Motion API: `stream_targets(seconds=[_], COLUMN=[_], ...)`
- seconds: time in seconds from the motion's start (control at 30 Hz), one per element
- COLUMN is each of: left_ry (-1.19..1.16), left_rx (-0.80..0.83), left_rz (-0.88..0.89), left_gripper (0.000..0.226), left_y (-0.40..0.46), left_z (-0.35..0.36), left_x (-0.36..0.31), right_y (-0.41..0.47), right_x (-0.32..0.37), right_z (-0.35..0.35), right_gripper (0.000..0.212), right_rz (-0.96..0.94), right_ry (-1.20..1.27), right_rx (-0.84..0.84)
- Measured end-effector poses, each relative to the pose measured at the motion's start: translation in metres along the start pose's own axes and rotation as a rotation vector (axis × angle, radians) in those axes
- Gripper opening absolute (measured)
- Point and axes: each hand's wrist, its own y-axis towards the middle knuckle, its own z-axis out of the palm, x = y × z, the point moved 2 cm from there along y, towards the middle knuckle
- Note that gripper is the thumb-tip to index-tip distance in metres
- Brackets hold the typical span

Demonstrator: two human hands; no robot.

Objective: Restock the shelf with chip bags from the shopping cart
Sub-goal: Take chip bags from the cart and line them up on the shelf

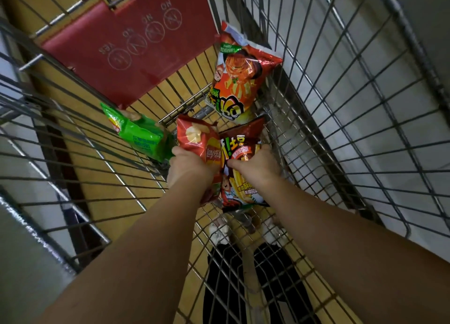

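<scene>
I look down into a wire shopping cart (341,109). My left hand (187,168) grips a red Lay's chip bag (198,138) near the cart's bottom. Beside it, my right hand (255,166) grips a dark red bag (243,177) printed with fries. A green chip bag (138,133) lies to the left of my left hand. An orange-red bag (239,75) leans against the far right side of the cart. No shelf is in view.
The cart's red child-seat flap (136,46) with printed symbols stands at the far end. Wire walls close in on all sides. Through the mesh I see a tan floor, dark trousers and light shoes (220,231) below.
</scene>
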Motion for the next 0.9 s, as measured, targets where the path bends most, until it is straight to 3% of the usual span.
stream_targets(seconds=[0.5, 0.9], left_ry=[-0.246, -0.451], left_rx=[-0.207, -0.336], left_rz=[0.186, 0.624], left_gripper=[0.08, 0.082], left_y=[-0.09, -0.182], left_z=[-0.134, -0.278], left_x=[-0.005, 0.011], right_y=[-0.106, -0.271], right_x=[0.108, 0.202], right_z=[-0.07, -0.121], right_gripper=[0.074, 0.07], right_rz=[-0.322, -0.546], right_ry=[0.055, 0.183], right_rx=[-0.117, -0.445])
